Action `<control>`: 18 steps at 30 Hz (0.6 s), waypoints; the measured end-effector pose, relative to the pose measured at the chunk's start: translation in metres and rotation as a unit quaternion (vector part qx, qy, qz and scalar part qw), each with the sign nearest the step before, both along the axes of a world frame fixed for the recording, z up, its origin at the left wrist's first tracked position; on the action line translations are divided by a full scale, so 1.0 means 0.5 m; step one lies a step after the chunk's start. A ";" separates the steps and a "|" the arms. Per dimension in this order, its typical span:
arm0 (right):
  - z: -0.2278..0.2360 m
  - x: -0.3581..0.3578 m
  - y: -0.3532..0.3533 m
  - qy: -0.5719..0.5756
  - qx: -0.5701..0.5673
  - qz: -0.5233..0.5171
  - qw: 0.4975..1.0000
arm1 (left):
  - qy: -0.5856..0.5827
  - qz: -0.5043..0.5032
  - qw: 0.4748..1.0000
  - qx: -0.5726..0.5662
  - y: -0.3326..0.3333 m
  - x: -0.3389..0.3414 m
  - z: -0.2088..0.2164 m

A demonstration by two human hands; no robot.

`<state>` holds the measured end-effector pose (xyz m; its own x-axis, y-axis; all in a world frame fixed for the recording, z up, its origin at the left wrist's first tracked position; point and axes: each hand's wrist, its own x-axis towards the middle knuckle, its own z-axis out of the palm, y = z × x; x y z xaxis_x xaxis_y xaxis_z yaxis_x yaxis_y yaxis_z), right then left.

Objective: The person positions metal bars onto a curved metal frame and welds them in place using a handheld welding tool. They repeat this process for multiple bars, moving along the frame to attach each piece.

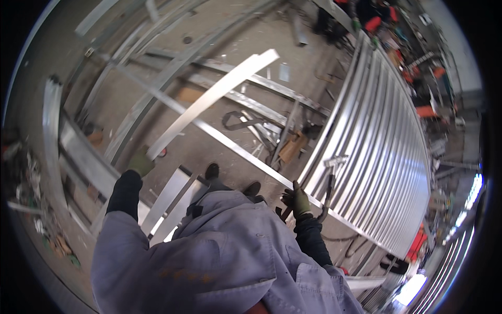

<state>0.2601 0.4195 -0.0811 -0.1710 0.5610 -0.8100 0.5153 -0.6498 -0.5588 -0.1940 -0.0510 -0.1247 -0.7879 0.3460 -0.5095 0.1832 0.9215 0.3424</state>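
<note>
My left hand (140,161), in a green glove, is closed round the near end of a long, bright metal strip (214,94). The strip slants up and away to the right, over the frame pieces on the floor. A small red thing shows beside that hand; its kind is unclear. My right hand (298,201), in an olive glove with dark fingertips, has its fingers apart at the near left edge of a ribbed metal panel (371,152). Just right of it, a hammer (330,180) with a dark handle lies at the panel's edge, its head on the ribs.
A long metal bar (230,144) crosses diagonally in front of my feet. Metal beams (157,89) lie across the floor ahead, near a cardboard piece (293,147) and a grey strap (240,123). Metal channels (83,144) stand at left. Red and dark clutter fills the far right.
</note>
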 end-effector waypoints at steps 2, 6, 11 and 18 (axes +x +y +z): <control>0.006 0.071 -0.016 -0.033 -0.010 0.022 0.999 | 0.010 0.008 1.000 -0.020 -0.025 -0.015 -0.054; -0.008 0.214 -0.085 -0.165 0.000 -0.045 0.985 | -0.002 0.027 0.999 -0.033 -0.021 -0.049 -0.120; -0.030 0.261 -0.161 -0.182 -0.025 -0.043 0.982 | 0.016 0.051 0.994 -0.092 -0.078 -0.134 -0.206; -0.078 0.220 -0.203 -0.171 0.062 0.163 0.970 | 0.053 -0.225 0.943 -0.238 -0.103 -0.269 -0.292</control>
<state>0.3703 0.3179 -0.1201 -0.0883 0.6193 -0.7802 0.8513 -0.3598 -0.3819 -0.3284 -0.1026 -0.2708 -0.6706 0.4103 -0.6180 0.6031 0.7866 -0.1322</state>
